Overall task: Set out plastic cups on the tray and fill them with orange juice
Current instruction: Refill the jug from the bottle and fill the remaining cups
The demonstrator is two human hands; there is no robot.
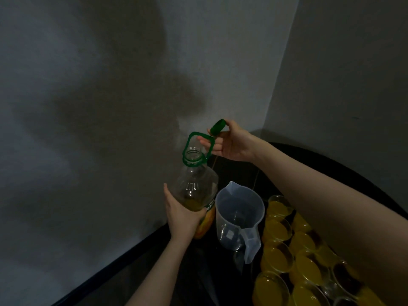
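Plastic cups (278, 259) near right, most filled orange, a few look dark, unfilled. Left hand (183, 215) fingers wrapped round juice bottle (196, 191), nearly drained. Right hand (231, 144) pinches green cap (218, 127), finger hooked through bottle handle (198, 140). Clear jug (239, 215) beside bottle on tabletop (198, 272). Judged nearly finished.

Jug (239, 214) between bottle (196, 188) and cups (278, 230)

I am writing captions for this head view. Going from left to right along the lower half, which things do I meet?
Left hand → juice bottle → clear plastic jug → cups of orange juice.
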